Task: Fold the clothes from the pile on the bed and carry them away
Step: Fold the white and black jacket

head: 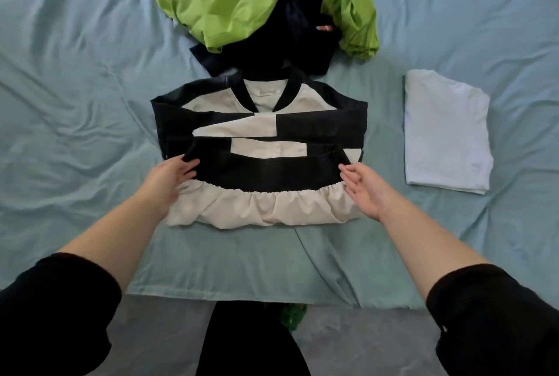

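Navy-and-cream top [260, 133] lies flat on the bed [75, 88], collar away from the person, lower part folded up so a dark band and a gathered cream ruffle face up. Left hand [169, 179] at the band's left corner, fingers [189, 168] lightly curled and pinching the dark edge. Right hand [363, 191] just beside the band's right end, fingers spread and relaxed, holding nothing. Beyond the fingertips, touching the collar: pile of green cloth [223, 9] over a dark garment [302, 31]. Right of the right fingers, apart from the top: folded white shirt [447, 133]. Black sleeves [57, 309], grey floor [363, 342] below the bed edge
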`<state>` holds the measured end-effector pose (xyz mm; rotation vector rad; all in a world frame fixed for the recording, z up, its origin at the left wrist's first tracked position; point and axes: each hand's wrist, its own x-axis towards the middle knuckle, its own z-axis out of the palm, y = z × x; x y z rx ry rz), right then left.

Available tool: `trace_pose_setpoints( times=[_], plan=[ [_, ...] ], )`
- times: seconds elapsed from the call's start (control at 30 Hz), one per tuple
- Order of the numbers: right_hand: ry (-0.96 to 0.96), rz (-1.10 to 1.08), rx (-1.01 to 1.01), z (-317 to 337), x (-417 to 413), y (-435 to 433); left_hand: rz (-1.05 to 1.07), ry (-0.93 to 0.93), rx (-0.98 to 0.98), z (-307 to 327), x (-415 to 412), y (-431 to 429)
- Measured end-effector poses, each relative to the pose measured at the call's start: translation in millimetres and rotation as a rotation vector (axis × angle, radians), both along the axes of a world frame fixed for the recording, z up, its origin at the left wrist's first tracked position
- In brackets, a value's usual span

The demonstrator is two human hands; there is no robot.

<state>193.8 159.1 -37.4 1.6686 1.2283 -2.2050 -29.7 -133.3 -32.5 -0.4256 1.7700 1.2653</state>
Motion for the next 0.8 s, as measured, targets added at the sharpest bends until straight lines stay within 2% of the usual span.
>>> trace_pose_setpoints(
  times=[0.1,0.23,0.3,0.37,0.43,0.5,0.6,0.63,0.7,0.8],
  plan=[
    [-0.122,0.295,0.254,-9.4,-12.1,-9.7,-0.161,0.19,-0.109,-18.4,-3.2,7.4],
    [-0.297,0.817,0.935,-17.0,-15.1,-15.8,-0.738,0.695,-0.518,-30.1,-3.2,9.1],
    [-0.492,1.005,1.156,-20.6,-19.3,-11.6,-0.837,0.767,-0.565,-32.9,-5.7,9.1],
    [-0.655,1.059,1.153,-23.5,-25.0,-6.3,-0.863,0.749,-0.588,-36.9,-8.2,8.5],
    [-0.705,0.994,1.071,-26.6,-29.8,-3.2,-0.828,0.75,-0.592,-40.0,-9.3,9.0],
    [-0.658,0.845,1.04,-32.1,-31.0,-2.8,-0.726,0.745,-0.537,-42.4,-9.7,8.6],
    [-0.526,0.464,0.933,-39.6,-16.0,-5.2,-0.508,0.675,-0.416,-48.1,-7.5,-3.5],
    [-0.524,0.42,0.902,-42.3,-7.1,-8.4,-0.47,0.649,-0.413,-49.6,-7.0,-8.6],
    [-0.556,0.482,0.889,-48.3,11.7,-15.6,-0.552,0.649,-0.468,-52.3,-4.7,-17.4],
    [-0.521,0.506,0.976,-48.7,22.1,-19.2,-0.66,0.677,-0.513,-52.4,-2.4,-21.8]
  ],
)
